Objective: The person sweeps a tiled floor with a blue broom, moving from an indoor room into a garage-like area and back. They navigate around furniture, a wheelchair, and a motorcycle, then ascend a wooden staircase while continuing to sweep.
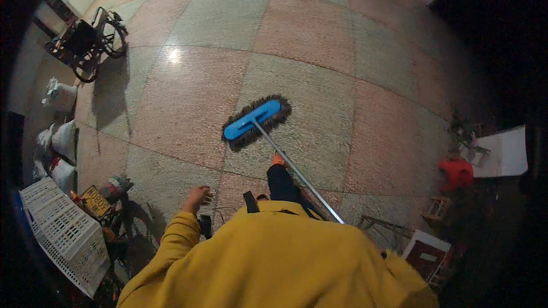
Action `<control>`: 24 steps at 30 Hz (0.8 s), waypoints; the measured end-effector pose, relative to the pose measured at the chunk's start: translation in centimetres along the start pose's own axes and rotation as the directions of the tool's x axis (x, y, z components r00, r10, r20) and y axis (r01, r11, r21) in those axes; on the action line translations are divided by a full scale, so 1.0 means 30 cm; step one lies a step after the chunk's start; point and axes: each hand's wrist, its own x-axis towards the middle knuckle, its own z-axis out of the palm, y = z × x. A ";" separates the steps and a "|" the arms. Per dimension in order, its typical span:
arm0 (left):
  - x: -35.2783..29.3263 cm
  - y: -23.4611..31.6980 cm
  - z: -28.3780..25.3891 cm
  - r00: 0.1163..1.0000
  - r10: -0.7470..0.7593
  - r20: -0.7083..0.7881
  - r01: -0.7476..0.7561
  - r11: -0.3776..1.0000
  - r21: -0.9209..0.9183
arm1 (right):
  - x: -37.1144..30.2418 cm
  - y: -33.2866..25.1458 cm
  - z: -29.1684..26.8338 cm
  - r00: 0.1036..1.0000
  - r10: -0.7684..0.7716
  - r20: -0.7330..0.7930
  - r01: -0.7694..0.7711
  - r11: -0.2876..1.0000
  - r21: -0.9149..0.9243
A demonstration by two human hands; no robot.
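A flat dust mop with a blue plate and a dark grey fringe lies on the tiled floor ahead of me. Its silvery pole slants back to the right and passes out of sight beside my yellow jacket. My right hand is hidden, so its grip does not show. At my left side, my left hand hangs from a yellow sleeve, holding nothing, its fingers loosely bent and apart. One foot in an orange shoe is stretched forward beside the pole.
A wheelchair-like frame with wheels stands far left. White sacks line the left wall. Nearer are a white plastic crate and a vehicle with a yellow plate. At right are a red object and a white panel.
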 end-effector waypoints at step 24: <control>0.217 -0.074 -0.190 0.914 -0.357 -0.192 0.324 0.929 -0.181 | 1.394 -2.347 -1.031 0.909 -0.395 -0.134 0.404 0.913 0.046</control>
